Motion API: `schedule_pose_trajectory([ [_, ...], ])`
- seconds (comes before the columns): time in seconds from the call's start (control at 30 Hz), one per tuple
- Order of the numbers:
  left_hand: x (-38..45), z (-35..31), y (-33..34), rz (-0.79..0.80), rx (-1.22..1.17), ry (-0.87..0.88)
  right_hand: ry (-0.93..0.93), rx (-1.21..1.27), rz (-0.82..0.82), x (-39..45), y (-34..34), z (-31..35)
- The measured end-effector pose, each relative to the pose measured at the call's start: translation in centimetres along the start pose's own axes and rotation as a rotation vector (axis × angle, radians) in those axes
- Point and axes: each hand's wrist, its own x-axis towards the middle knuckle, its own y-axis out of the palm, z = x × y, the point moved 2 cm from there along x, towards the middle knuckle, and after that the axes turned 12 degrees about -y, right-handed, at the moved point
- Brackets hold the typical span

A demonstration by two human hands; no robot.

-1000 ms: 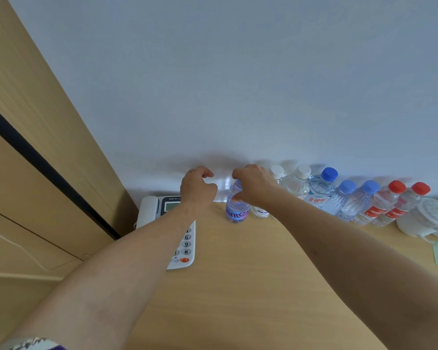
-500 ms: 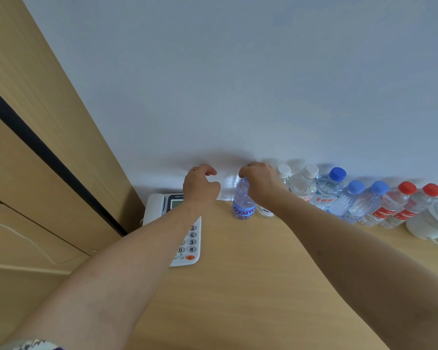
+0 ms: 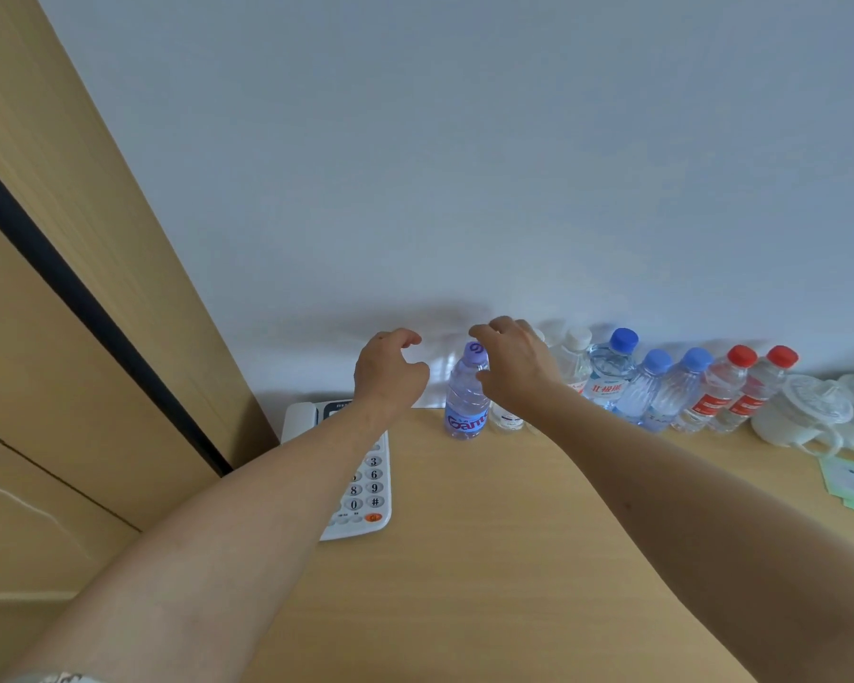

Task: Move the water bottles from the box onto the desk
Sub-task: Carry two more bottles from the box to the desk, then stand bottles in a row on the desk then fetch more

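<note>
Ribbed clear bottle (image 3: 466, 396), wooden desk (image 3: 464, 559)

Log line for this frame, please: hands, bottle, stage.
stage: release | purple-capped bottle: upright on desk, left end of bottle row | right hand: open beside it, not gripping | left hand: loosely curled, holds nothing

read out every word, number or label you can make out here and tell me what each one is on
"Gante", last letters hidden: purple label of the purple-capped clear plastic bottle.
"3", "6", "8", "9", "0", "#": keys of the white desk telephone.
Red characters on the white label of the tall blue-capped bottle: blurred, unreadable.
White print on the red-capped bottles' red labels: too small.
</note>
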Motion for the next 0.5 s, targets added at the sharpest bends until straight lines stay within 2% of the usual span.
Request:
schedule_pose_trajectory([
  [0.23, -2.3, -2.2, 0.6, 0.057, 0.048, 0.164, 0.139, -0.026, -0.091, -5.0, -1.1, 0.1],
  [0.5, -9.3, -7.8, 4.4, 0.152, 0.235, 0.526, 0.367, -0.112, -0.135, -15.0, -3.4, -2.5],
])
